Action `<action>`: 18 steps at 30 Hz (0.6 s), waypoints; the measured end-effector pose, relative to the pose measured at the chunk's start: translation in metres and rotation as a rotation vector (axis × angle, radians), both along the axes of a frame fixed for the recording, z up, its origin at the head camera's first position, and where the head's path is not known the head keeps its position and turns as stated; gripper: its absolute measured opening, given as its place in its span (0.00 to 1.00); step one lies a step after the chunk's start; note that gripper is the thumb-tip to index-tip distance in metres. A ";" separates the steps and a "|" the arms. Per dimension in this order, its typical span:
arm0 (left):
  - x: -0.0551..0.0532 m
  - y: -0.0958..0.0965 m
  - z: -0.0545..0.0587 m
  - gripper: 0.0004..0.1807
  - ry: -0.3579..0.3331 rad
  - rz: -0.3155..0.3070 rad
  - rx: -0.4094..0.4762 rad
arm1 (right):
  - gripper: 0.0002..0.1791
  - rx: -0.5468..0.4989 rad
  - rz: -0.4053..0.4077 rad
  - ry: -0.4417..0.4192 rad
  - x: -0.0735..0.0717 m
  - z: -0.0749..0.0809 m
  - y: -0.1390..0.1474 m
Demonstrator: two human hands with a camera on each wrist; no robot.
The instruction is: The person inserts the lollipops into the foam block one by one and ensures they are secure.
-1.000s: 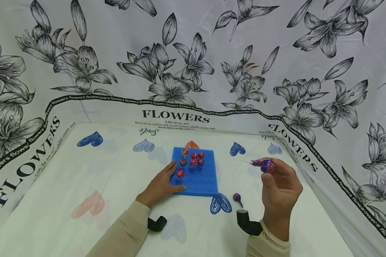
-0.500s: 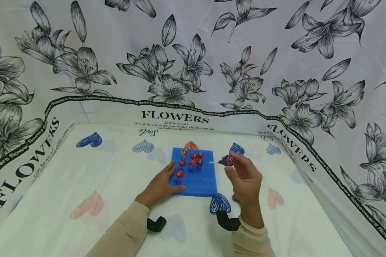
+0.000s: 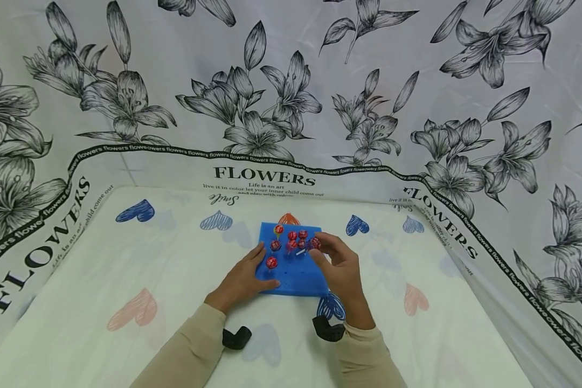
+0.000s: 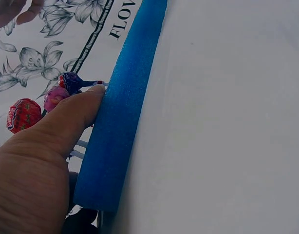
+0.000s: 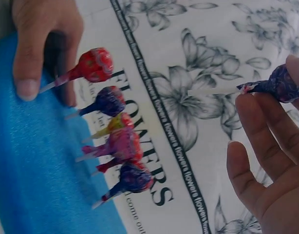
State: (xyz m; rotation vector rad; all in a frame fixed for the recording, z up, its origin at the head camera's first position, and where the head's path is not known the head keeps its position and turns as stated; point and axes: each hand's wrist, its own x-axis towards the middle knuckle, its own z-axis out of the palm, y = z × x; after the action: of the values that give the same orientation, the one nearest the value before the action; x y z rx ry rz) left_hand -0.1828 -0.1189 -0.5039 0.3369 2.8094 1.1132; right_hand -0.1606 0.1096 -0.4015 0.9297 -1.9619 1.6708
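Observation:
A blue foam block (image 3: pixel 298 280) lies flat on the table, with several wrapped lollipops standing in it on their sticks. My left hand (image 3: pixel 242 277) rests at its front left corner, thumb laid along the front and fingers against the left side. In the right wrist view, that thumb (image 5: pixel 28 80) presses the foam beside a red lollipop (image 5: pixel 96 66). My right hand (image 3: pixel 339 267) pinches a purple-wrapped lollipop (image 5: pixel 283 85) by its head, over the block's right side. Its bare white stick (image 5: pixel 208 91) points left toward the block, apart from the foam in the right wrist view.
The standing lollipops cluster toward the back, near the held one; a red one (image 3: pixel 271 262) stands farther forward on the left. Small holes dot the front of the foam. A heart-patterned cloth (image 3: pixel 174 269) covers the table, and a flower-printed curtain (image 3: pixel 281 108) hangs behind.
My right hand has carried the lollipop left from the table's right side to over the block. The loose lollipop on the cloth is now hidden behind the right arm. The left hand keeps its place.

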 end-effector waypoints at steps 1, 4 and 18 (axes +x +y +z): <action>0.000 0.000 0.000 0.57 -0.002 0.001 -0.001 | 0.19 0.010 0.002 -0.003 0.000 0.000 -0.002; -0.001 0.000 0.000 0.57 -0.004 0.002 -0.002 | 0.18 0.034 0.015 -0.016 -0.003 -0.005 -0.004; 0.000 -0.001 0.000 0.57 0.008 -0.009 -0.001 | 0.17 0.201 -0.012 -0.253 -0.009 -0.030 -0.012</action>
State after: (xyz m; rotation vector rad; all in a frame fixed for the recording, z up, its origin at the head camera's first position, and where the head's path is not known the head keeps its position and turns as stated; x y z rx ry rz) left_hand -0.1830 -0.1196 -0.5034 0.3544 2.8125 1.1106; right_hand -0.1694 0.0974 -0.4317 0.8043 -2.3326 1.6766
